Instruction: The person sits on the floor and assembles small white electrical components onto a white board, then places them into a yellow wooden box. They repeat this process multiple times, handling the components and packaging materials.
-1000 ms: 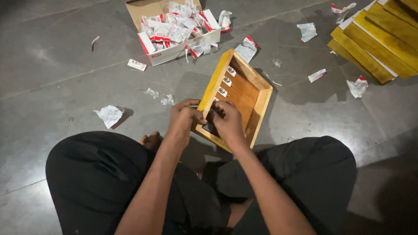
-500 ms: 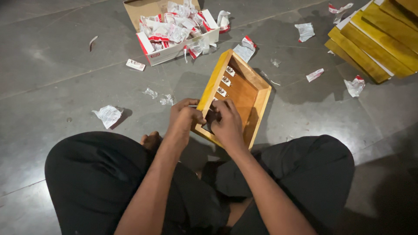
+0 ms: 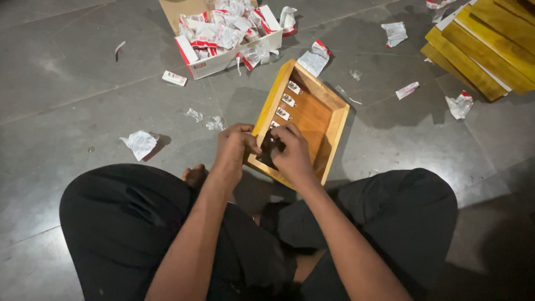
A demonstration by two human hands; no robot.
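Centrally, left hand (image 3: 234, 146) and right hand (image 3: 291, 153) both pinched narrow around a small dark part (image 3: 270, 151), possibly a fitting, at the near corner of the shallow wooden rectangular tray (image 3: 334, 136). Judged light, rigid, best gripped by edges; tray stiff.

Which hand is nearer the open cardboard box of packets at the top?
Left. The left hand grips the wooden tray's near-left edge, below the cardboard box; the right hand sits farther right, over the tray's near end.
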